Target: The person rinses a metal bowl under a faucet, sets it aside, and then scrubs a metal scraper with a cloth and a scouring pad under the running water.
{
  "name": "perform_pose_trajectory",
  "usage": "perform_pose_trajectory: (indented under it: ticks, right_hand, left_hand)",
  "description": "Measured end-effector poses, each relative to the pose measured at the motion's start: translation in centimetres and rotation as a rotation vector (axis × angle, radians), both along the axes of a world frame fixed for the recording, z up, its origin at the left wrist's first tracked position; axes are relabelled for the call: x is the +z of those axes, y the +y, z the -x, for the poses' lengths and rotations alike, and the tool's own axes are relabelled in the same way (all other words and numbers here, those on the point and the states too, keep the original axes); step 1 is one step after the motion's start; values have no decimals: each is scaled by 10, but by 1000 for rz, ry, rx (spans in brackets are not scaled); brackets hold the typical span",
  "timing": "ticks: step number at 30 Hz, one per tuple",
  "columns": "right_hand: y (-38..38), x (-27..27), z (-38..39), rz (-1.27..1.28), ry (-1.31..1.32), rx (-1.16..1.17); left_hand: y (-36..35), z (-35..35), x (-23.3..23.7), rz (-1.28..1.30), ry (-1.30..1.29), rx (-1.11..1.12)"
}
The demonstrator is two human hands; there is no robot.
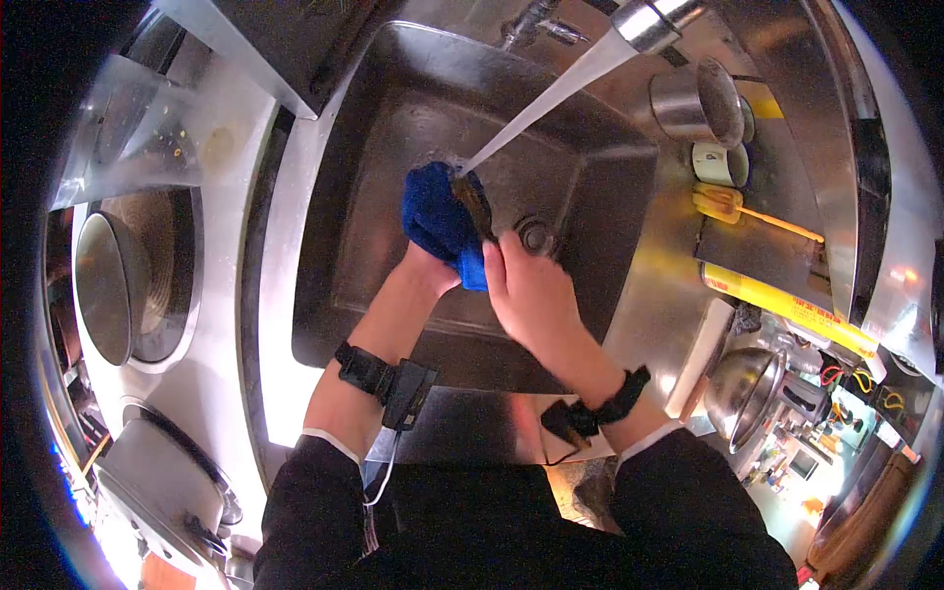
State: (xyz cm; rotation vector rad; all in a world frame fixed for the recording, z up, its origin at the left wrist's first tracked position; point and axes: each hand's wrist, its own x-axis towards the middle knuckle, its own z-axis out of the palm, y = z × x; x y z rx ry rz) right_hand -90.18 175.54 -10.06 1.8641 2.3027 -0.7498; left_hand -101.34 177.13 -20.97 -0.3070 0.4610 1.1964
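Over the sink [393, 128], my left hand [433, 270] is closed on a bunched blue cloth [433, 211], which hides most of its fingers. My right hand [536, 295] grips the near end of a dark brown, elongated object [474, 204] whose kind I cannot make out. That object slants away from me and lies against the cloth's right side. A water stream [546, 98] from the faucet [654, 22] runs down to the far end of the object and the cloth. Right of my right hand is the round drain [536, 236].
On the right ledge stand a metal pot [693, 103], a white mug [720, 164] and a yellow-headed utensil [723, 204]. A yellow box [787, 307] and metal bowl [744, 398] are nearer. At left sit a large round pan [105, 285] and a lidded pot [162, 487].
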Motion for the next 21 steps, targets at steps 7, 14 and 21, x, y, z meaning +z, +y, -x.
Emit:
perform_pose_trajectory:
  ticks: [7, 14, 21]
  right_hand:
    - [-6, -1, 7, -17, 35, -25]
    - [16, -4, 1, -28, 23, -55]
    - [-29, -4, -15, 81, 70, -176]
  left_hand:
    - [-1, 5, 10, 15, 13, -17]
    - [-10, -14, -4, -167, 379, 20]
    - [-10, 11, -43, -387, -288, -24]
